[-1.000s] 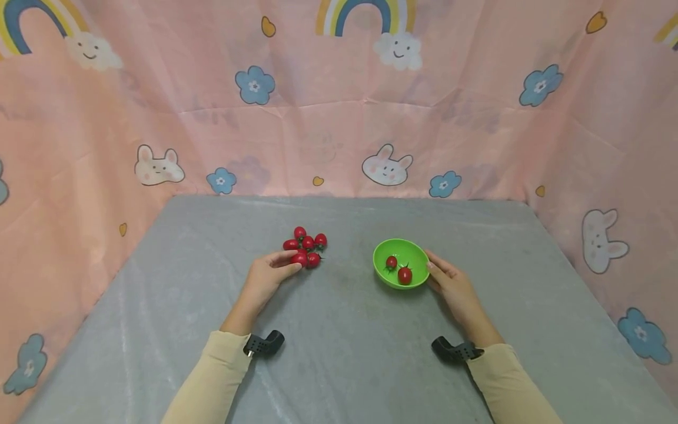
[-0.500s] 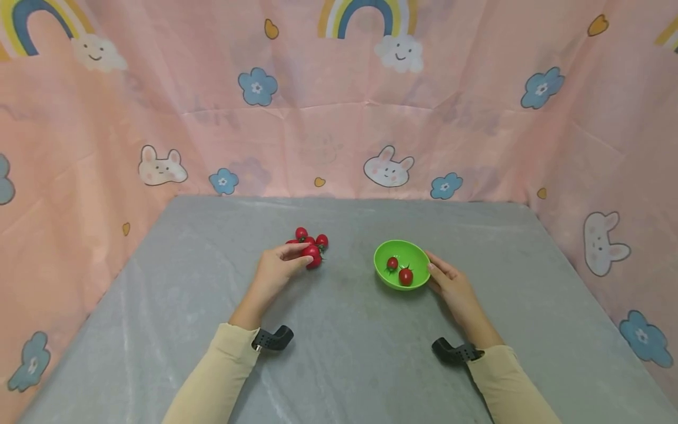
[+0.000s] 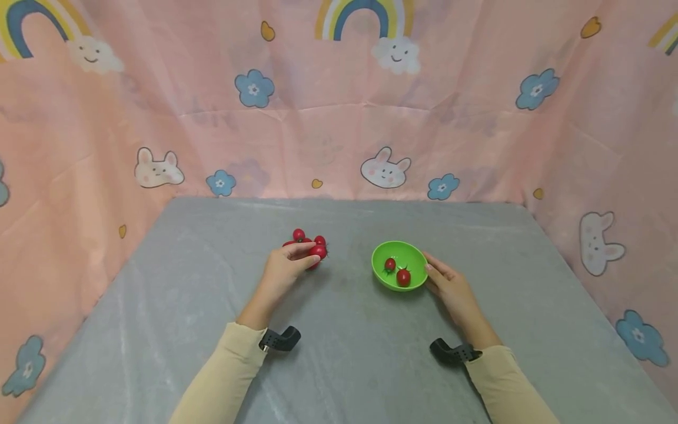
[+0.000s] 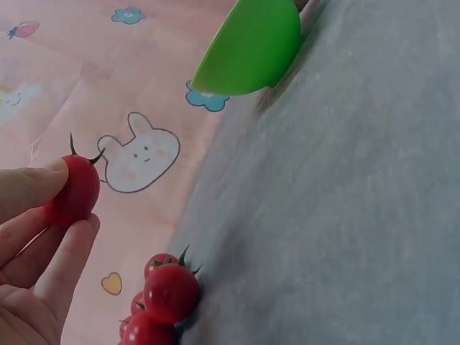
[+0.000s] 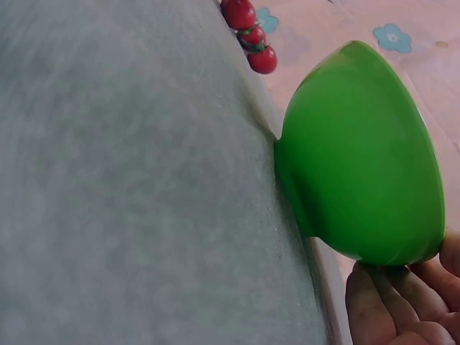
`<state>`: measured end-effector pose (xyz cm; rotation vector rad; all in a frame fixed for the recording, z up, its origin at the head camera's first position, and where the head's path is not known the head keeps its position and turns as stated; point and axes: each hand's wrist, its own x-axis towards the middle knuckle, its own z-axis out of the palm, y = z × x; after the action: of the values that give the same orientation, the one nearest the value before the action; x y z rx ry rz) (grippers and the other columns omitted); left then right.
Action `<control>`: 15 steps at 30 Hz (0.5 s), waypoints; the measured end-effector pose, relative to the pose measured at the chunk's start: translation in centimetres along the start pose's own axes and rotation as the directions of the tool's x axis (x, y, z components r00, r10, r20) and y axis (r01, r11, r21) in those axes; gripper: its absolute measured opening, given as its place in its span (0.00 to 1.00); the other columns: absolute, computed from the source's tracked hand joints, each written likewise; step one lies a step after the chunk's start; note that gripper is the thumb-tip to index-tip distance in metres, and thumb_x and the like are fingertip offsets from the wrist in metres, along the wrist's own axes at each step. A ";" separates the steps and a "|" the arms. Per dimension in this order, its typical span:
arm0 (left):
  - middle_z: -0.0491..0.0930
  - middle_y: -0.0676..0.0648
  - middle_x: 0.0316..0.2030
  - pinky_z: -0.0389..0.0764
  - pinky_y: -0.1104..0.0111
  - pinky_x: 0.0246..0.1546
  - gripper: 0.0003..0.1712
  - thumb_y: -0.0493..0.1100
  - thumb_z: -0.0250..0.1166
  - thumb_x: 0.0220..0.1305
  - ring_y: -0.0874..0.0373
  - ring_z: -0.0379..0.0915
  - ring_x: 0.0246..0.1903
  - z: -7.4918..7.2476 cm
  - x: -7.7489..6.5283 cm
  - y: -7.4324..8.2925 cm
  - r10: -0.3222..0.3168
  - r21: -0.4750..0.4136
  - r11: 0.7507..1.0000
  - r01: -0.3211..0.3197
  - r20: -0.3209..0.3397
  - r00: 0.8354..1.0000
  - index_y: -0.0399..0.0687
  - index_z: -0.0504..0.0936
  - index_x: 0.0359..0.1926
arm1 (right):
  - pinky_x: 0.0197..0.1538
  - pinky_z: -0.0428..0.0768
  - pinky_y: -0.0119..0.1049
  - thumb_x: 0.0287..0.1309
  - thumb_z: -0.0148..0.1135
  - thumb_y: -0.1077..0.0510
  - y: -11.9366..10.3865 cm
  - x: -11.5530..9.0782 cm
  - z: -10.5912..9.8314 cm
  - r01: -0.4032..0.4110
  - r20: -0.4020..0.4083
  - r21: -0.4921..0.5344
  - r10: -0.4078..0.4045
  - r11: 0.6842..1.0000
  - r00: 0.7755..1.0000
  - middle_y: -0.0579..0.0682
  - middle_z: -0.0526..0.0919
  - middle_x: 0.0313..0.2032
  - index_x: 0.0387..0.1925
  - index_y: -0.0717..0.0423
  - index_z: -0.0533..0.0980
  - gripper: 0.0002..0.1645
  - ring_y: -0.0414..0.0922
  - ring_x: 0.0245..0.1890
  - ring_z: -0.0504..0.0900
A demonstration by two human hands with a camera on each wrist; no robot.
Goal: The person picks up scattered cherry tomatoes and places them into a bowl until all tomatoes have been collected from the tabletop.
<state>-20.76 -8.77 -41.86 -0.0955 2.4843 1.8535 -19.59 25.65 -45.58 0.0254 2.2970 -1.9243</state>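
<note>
My left hand [image 3: 279, 270] pinches a red cherry tomato [image 4: 76, 192] between thumb and fingertips; its green stem leaves stick out on top. In the left wrist view this tomato is held above the table, apart from the pile. Several more cherry tomatoes [image 4: 171, 293] lie bunched on the table, partly hidden behind that hand in the head view. A green bowl [image 3: 415, 258] stands to the right with two tomatoes [image 3: 404, 277] inside. My right hand [image 3: 451, 290] grips the bowl's right side, thumb at the rim and fingers against the outer wall [image 5: 359, 165].
A grey cloth [image 3: 349, 353] covers the table. Pink printed curtains [image 3: 318, 141] hang around its back and sides. Each wrist carries a black strap mount [image 3: 281, 339] near a beige sleeve cuff.
My left hand took a tomato from the front of the pile and moved it slightly right and up. The right hand and the bowl stayed in place.
</note>
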 end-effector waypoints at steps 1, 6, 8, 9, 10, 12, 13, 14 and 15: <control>0.84 0.44 0.54 0.80 0.72 0.44 0.20 0.45 0.72 0.59 0.54 0.77 0.55 0.1 0.0 0.0 0.000 0.000 1.000 0.000 0.000 1.000 0.51 0.86 0.54 | 0.54 0.75 0.17 0.75 0.47 0.45 0.0 0.0 0.0 0.001 0.000 -0.001 -0.001 1.000 1.000 0.55 0.57 0.76 0.76 0.56 0.56 0.36 0.16 0.56 0.71; 0.84 0.46 0.54 0.83 0.68 0.47 0.21 0.45 0.73 0.59 0.53 0.78 0.54 0.8 -0.1 0.1 -0.006 -0.013 1.000 0.006 0.037 0.999 0.52 0.85 0.55 | 0.53 0.75 0.17 0.76 0.47 0.46 0.1 -0.2 0.0 0.003 0.003 0.007 -0.003 1.000 1.000 0.56 0.58 0.76 0.76 0.56 0.56 0.35 0.13 0.50 0.72; 0.85 0.46 0.52 0.83 0.66 0.47 0.22 0.46 0.73 0.59 0.52 0.79 0.53 1.2 -0.2 0.3 0.007 -0.016 1.000 -0.007 0.044 0.999 0.53 0.85 0.55 | 0.53 0.75 0.17 0.76 0.47 0.46 0.1 -0.1 0.0 0.001 0.001 0.003 -0.001 1.000 1.000 0.56 0.58 0.76 0.76 0.56 0.56 0.35 0.13 0.50 0.72; 0.85 0.46 0.52 0.83 0.65 0.48 0.21 0.46 0.73 0.59 0.53 0.78 0.53 1.3 -0.2 0.4 0.014 -0.015 1.000 -0.013 0.047 0.999 0.53 0.85 0.55 | 0.53 0.75 0.17 0.76 0.47 0.45 0.1 -0.1 0.0 0.002 -0.001 0.001 -0.002 1.000 1.000 0.56 0.58 0.76 0.76 0.56 0.56 0.35 0.14 0.50 0.72; 0.85 0.47 0.51 0.83 0.64 0.48 0.21 0.47 0.73 0.59 0.53 0.78 0.53 1.5 -0.2 0.5 0.018 -0.011 1.000 -0.017 0.051 0.999 0.53 0.85 0.55 | 0.53 0.75 0.17 0.76 0.47 0.45 0.1 -0.1 0.0 0.003 -0.002 -0.001 -0.003 1.000 1.000 0.56 0.58 0.76 0.76 0.55 0.57 0.35 0.14 0.50 0.72; 0.85 0.47 0.51 0.83 0.63 0.48 0.21 0.47 0.73 0.59 0.53 0.78 0.52 1.7 -0.2 0.6 0.022 -0.012 1.000 -0.021 0.060 0.998 0.53 0.85 0.54 | 0.53 0.75 0.17 0.76 0.47 0.46 0.1 0.0 0.0 0.005 0.001 0.000 -0.005 1.000 1.000 0.56 0.58 0.76 0.76 0.55 0.57 0.35 0.14 0.51 0.72; 0.85 0.48 0.51 0.83 0.63 0.47 0.21 0.47 0.73 0.59 0.54 0.77 0.52 1.8 -0.2 0.7 0.021 -0.014 1.000 -0.020 0.067 0.998 0.53 0.85 0.54 | 0.53 0.75 0.17 0.76 0.46 0.46 0.1 0.0 0.0 0.005 0.002 0.002 -0.005 1.000 1.000 0.56 0.58 0.76 0.76 0.55 0.56 0.34 0.14 0.51 0.72; 0.85 0.47 0.51 0.83 0.63 0.47 0.21 0.47 0.73 0.59 0.54 0.77 0.51 2.0 -0.2 0.7 0.025 -0.019 1.000 -0.023 0.073 0.997 0.53 0.85 0.54 | 0.53 0.75 0.17 0.76 0.46 0.46 0.1 0.0 0.0 0.006 0.003 0.003 -0.006 1.000 1.000 0.56 0.58 0.76 0.76 0.56 0.56 0.34 0.14 0.51 0.72; 0.85 0.48 0.50 0.83 0.64 0.46 0.21 0.47 0.73 0.59 0.54 0.78 0.51 2.1 -0.2 0.7 0.023 -0.022 1.000 -0.021 0.080 0.997 0.53 0.85 0.54 | 0.53 0.75 0.17 0.76 0.46 0.46 0.0 0.0 0.0 0.006 0.003 0.005 -0.006 1.000 1.000 0.56 0.58 0.76 0.76 0.56 0.56 0.34 0.14 0.51 0.72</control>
<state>-20.67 -6.58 -41.73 0.0049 2.4228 1.8539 -19.63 25.61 -45.62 0.0161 2.2932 -1.9316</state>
